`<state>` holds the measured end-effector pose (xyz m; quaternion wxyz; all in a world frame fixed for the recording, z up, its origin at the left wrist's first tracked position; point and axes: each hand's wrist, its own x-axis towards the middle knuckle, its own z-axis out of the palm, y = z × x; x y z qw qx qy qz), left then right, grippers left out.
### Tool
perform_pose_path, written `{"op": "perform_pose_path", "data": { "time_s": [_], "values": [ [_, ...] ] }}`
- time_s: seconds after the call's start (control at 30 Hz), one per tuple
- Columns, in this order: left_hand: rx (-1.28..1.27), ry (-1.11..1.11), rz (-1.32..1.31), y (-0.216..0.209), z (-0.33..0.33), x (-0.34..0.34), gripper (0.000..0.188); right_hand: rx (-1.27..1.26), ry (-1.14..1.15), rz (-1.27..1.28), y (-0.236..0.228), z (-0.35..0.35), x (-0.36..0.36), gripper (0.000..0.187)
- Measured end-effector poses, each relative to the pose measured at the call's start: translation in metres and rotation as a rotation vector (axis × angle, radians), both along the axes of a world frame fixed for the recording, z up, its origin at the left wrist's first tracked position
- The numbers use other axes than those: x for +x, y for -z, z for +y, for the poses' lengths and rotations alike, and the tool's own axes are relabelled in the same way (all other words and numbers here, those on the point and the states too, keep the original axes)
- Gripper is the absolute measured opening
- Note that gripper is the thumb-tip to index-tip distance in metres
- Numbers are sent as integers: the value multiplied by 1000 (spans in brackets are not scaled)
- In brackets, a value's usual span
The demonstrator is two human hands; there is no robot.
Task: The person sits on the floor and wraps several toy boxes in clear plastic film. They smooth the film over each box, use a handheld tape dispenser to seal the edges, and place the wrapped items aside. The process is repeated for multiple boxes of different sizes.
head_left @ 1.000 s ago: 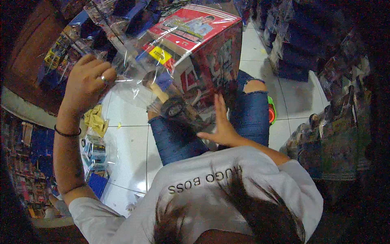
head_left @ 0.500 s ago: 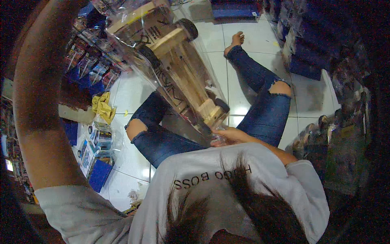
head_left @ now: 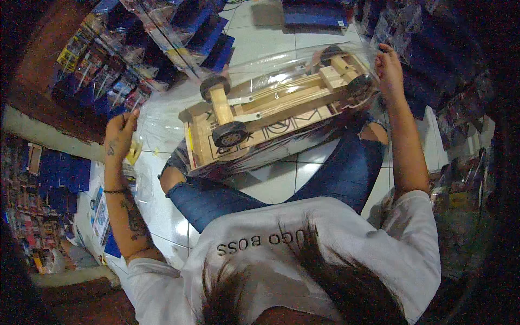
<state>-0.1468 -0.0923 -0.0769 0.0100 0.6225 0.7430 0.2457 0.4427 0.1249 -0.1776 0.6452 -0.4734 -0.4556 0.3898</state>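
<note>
A wooden toy truck (head_left: 281, 116) with black wheels lies crosswise above my lap, its underside and wheels turned up toward me. Clear plastic wrapping (head_left: 162, 122) surrounds it and stretches out past both ends. My left hand (head_left: 120, 132) is closed, thumb and fingers pinching the wrapping's left end, apart from the wood. At the other end, my right hand (head_left: 390, 70) is raised beside the truck's right-hand wheels, its fingers closed on the gathered plastic there. Dark lettering and line drawings mark the truck's side.
My bent legs in torn jeans (head_left: 216, 203) frame the white tiled floor (head_left: 257, 38). Racks of small packaged goods (head_left: 103, 76) stand at the left, with more dark-blue display stock (head_left: 417, 65) at the right. A blue box (head_left: 314, 16) sits at the far side.
The truck has swung from a steep diagonal to lying crosswise. My left arm has come down from high at the left; my right hand has moved from my lap up to the right end.
</note>
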Motion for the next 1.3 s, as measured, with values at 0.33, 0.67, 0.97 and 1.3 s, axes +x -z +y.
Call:
{"op": "perform_pose_path", "data": {
  "time_s": [0.33,0.67,0.97,1.3],
  "values": [
    [23,-127,-157,32,-49,20,39,885,-346,-1406,-53,-72,-140,85],
    [-211,611,315,50,76,220,55,652,-835,-1420,-18,-48,-159,18],
    [-149,553,172,86,96,232,39,301,-635,-1455,3,-52,-175,25],
    [-178,714,444,104,121,224,33,483,485,-1000,29,-113,-44,45]
  ]
}}
